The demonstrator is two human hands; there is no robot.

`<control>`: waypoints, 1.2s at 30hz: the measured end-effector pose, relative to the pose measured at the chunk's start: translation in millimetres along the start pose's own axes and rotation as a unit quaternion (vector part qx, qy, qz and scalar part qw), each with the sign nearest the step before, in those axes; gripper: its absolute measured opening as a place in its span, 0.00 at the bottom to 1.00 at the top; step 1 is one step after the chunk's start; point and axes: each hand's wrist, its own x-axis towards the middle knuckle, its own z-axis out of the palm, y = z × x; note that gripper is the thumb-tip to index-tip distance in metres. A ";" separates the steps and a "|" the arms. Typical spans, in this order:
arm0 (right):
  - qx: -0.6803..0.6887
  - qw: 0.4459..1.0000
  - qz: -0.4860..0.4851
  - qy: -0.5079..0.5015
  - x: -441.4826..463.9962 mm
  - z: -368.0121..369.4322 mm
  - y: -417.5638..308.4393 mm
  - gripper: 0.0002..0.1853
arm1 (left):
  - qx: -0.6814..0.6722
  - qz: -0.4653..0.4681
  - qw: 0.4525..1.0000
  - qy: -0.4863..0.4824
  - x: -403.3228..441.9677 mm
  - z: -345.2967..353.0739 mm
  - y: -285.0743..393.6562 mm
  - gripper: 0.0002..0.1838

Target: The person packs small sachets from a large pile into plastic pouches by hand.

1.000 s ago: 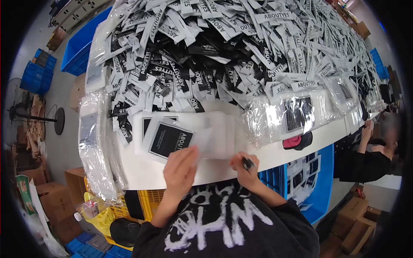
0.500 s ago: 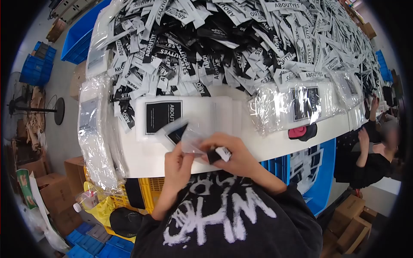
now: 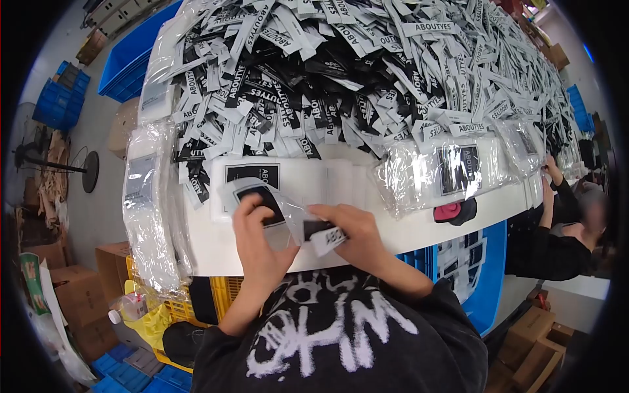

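Note:
A clear plastic bag (image 3: 290, 211) with a black printed panel is held up above the near table edge, tilted. My left hand (image 3: 257, 239) grips it at its left side, fingers curled over the film and thumb at the lower edge. In my right hand (image 3: 356, 237) are a black and a white stick sachet (image 3: 327, 241), the white one lettered "ABO". They point leftward at the bag's open edge, and the right fingertips touch the film. Whether the sachet ends are inside the bag I cannot tell. Beneath lies a stack of flat printed bags (image 3: 308, 171).
A large heap of black and white sachets (image 3: 327, 85) covers the far table (image 3: 216, 252). Wrapped bag packs lie left (image 3: 147, 209) and right (image 3: 426, 173). A pink and black item (image 3: 455, 211) sits at the edge. Blue bin (image 3: 488, 275) and yellow crate (image 3: 226, 298) stand below. A co-worker (image 3: 557, 229) is at right.
My left hand has shifted slightly left, its fingers spreading from a pinch to a wider curl over the bag. The sachets in my right hand have turned and show more of their length.

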 end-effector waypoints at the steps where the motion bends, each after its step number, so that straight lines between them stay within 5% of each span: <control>1: 0.040 0.999 0.018 0.017 3.1 -2.1 -2.1 0.23 | -0.018 0.043 0.999 0.026 3.2 0.5 0.1 0.30; 2: 0.080 0.996 0.036 0.033 6.0 -5.3 -5.4 0.20 | -0.101 0.098 0.990 0.015 0.5 4.6 -4.3 0.29; 3: 0.193 0.966 0.169 -0.021 4.7 -10.2 -17.0 0.13 | -0.128 0.152 0.979 -0.032 -1.8 8.2 -10.6 0.29; 7: 0.381 0.881 0.280 0.006 1.2 -7.6 -23.5 0.09 | -0.173 0.161 0.968 -0.083 -0.6 20.7 2.1 0.39; 12: 0.415 0.883 0.197 0.099 -0.1 -18.4 -10.4 0.07 | -0.104 0.088 0.982 -0.127 -9.3 25.3 6.2 0.50; 14: 0.545 0.811 0.159 0.141 3.2 -24.1 -12.5 0.10 | -0.124 0.076 0.980 -0.133 -9.6 25.8 8.0 0.45; 17: 0.513 0.851 0.077 0.083 12.7 -20.8 -10.9 0.10 | -0.158 0.073 0.976 -0.133 -9.6 28.8 13.5 0.48; 20: 0.448 0.875 0.185 0.004 5.1 -4.5 -14.1 0.12 | -0.190 0.166 0.966 -0.058 -6.0 29.6 4.4 0.58; 23: 0.431 0.886 0.171 0.018 0.6 -6.1 -15.7 0.11 | -0.149 0.144 0.978 -0.038 6.9 10.2 12.7 0.50; 26: 0.431 0.879 0.203 0.024 -1.8 -7.9 -15.4 0.12 | -0.185 -0.086 0.953 -0.223 14.8 -17.3 -4.9 0.28; 30: 0.337 0.889 0.204 0.234 16.1 -21.6 -43.6 0.11 | -0.162 -0.002 0.951 -0.265 24.9 -33.6 1.5 0.08; 31: 0.124 0.951 0.131 0.251 10.1 -22.4 -30.7 0.11 | -0.162 -0.010 0.951 -0.263 28.9 -37.1 7.0 0.07; 34: 0.002 0.994 0.107 0.025 16.2 -44.7 -42.2 0.10 | -0.137 -0.034 0.957 -0.253 28.8 -43.0 16.0 0.06; 36: 0.107 0.981 0.130 -0.094 7.2 -44.7 -33.8 0.10 | -0.134 -0.025 0.954 -0.266 28.2 -45.3 16.4 0.06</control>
